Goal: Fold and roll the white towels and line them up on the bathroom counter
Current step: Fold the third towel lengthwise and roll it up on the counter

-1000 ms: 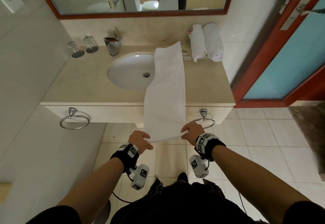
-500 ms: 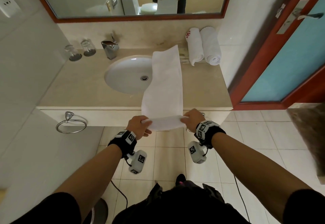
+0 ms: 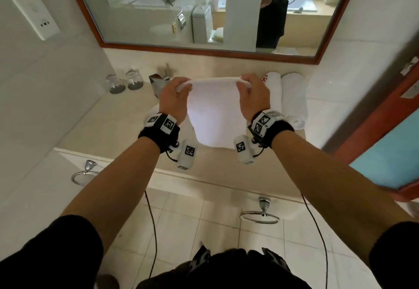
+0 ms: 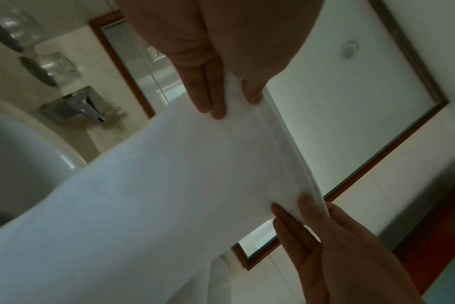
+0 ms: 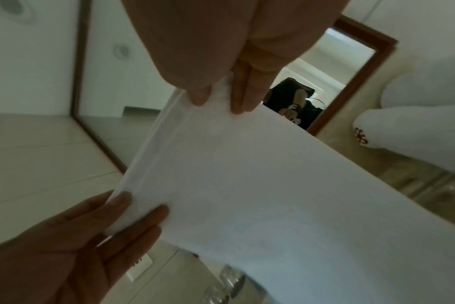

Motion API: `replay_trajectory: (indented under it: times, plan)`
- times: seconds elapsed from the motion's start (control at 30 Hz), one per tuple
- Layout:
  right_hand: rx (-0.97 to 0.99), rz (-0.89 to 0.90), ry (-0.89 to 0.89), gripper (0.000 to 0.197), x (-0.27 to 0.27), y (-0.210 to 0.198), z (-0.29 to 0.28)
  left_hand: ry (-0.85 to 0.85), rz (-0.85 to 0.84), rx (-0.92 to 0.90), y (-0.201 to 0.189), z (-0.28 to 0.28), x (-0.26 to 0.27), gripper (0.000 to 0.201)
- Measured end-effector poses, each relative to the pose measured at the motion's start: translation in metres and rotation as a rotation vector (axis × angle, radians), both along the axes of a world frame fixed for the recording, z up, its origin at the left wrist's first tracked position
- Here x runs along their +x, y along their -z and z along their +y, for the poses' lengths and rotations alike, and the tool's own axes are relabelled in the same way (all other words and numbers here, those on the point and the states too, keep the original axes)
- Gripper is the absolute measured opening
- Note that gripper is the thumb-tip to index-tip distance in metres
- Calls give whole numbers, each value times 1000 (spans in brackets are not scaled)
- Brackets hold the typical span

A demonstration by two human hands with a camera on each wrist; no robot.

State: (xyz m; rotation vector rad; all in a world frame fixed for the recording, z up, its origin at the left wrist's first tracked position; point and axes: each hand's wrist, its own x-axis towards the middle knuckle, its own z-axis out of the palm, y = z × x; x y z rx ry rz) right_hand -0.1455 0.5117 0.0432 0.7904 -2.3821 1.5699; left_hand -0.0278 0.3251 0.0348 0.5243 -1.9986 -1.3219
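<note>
A beige stone bench (image 3: pixel 95 127) with a white sink runs below a wood-framed mirror (image 3: pixel 204 12) in a tiled bathroom. Above the bench, both hands hold up a folded white towel (image 3: pixel 215 112) by its top edge, stretched level between them, the rest hanging down in front of the sink to about the near edge of the bench. The left hand (image 3: pixel 175 98) pinches the top left corner, thumb on the far side and fingers (image 4: pixel 208 96) on the near side of the cloth. The right hand (image 3: pixel 252 98) pinches the top right corner the same way, its fingers (image 5: pixel 243 92) pressed flat against the fabric. Two rolled white towels (image 3: pixel 285 98) lie side by side at the far right of the bench against the back wall, just right of the right hand; one bears a red emblem (image 5: pixel 360 136) on its end. Two upturned glasses (image 3: pixel 125 81) stand at the far left, with a chrome tap (image 3: pixel 158 82) beside them.
</note>
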Motion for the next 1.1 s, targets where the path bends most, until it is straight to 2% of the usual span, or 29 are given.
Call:
replay_trajectory:
  times: [0.07,0.17,0.27,0.33,0.4,0.5,0.67,0.77,0.83,0.9,0.97,1.03,1.1]
  plan:
    - [28,-3,-38,24,-7,11,6,-13,-19,-33,13,1,-4,7]
    - [236,-76,-116,27,-10,64,29,63,-244,-80,68,11,8,11]
    - [609,-174,-261,27,0,129,57,166,-540,-141,130,31,36,57]
    - [771,-268,-341,28,10,163,72,243,-693,-108,168,43,52,68]
    - [847,-347,-369,29,19,185,79,307,-821,-125,197,48,62,57]
    - [972,-230,-423,31,20,210,78,302,-992,-262,225,47,61,30]
    - [1093,59,-465,27,14,228,71,232,-1070,-383,226,42,39,28]
    - [1100,168,-551,23,11,231,66,268,-1081,-463,224,38,33,27]
    - [1106,139,-639,24,7,236,64,299,-1092,-521,220,38,34,27]
    - [1087,191,-687,26,8,239,58,295,-1101,-572,217,39,36,28]
    - [1129,201,-713,23,8,236,51,301,-1054,-680,215,45,39,32]
    - [1203,192,-700,29,7,236,43,373,-982,-787,215,53,41,44]
    - [1260,118,-683,34,8,229,37,465,-957,-866,214,65,36,42]
